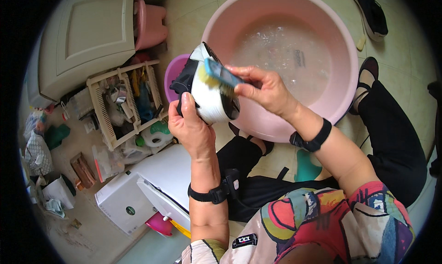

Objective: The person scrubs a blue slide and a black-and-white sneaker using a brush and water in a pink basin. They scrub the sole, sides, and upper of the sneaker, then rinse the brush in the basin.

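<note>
A white and black shoe [209, 103] is held up in my left hand [193, 132], its thumb on the black part and the fingers partly hidden behind it. My right hand [267, 89] grips a scrub brush [223, 72] with a blue back and yellowish bristles. Those bristles lie against the shoe's white side and look blurred. Beyond the right hand stands a large pink plastic basin [349, 57], holding cloudy water [279, 53] with some suds. The shoe is raised near the basin's left rim.
A small purple basin [171, 76] stands partly hidden behind the shoe. At left are a beige divided basket [112, 139] of odds and ends, a cabinet [93, 29] and a white appliance [127, 198]. A black shoe [373, 17] lies past the pink basin. My legs flank the near side.
</note>
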Demonstrator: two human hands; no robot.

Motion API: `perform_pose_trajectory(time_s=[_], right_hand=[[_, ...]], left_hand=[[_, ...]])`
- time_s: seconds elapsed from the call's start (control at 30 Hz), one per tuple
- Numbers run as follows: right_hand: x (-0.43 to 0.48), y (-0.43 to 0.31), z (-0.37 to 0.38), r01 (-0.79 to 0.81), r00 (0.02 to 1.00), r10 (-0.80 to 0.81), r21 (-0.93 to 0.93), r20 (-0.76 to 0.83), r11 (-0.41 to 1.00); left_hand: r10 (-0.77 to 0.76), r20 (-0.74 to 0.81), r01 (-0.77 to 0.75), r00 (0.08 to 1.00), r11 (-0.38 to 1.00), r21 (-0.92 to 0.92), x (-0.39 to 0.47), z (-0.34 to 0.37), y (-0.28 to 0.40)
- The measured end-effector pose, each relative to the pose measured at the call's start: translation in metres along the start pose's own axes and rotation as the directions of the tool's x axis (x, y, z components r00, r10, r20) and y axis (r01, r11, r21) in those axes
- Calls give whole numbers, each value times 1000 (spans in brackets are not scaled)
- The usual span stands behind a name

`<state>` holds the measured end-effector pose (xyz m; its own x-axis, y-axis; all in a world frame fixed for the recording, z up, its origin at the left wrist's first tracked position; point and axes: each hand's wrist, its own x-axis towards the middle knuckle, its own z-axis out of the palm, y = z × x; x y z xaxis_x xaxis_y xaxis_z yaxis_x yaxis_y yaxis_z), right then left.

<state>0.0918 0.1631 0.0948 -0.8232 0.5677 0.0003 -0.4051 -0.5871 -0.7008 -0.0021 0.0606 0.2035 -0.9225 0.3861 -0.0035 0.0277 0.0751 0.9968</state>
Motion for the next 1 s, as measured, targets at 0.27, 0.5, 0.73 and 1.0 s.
perform_pose_trajectory(time_s=[0.27, 0.5, 0.73, 1.0], right_hand=[[34, 55, -88, -197, 958, 45, -541, -282, 817], [-1, 61, -182, -767, 593, -64, -587, -803, 259], [-11, 73, -144, -393, 908, 193, -594, -373, 702], [12, -44, -26, 151, 973, -50, -452, 226, 879]], left_hand=[[123, 147, -169, 981, 917, 360, -10, -6, -4], [306, 197, -364, 931, 768, 527, -3, -17, -5], [353, 161, -379, 922, 731, 568, 3, -16, -6], [379, 154, -387, 913, 682, 621, 4, -13, -5]])
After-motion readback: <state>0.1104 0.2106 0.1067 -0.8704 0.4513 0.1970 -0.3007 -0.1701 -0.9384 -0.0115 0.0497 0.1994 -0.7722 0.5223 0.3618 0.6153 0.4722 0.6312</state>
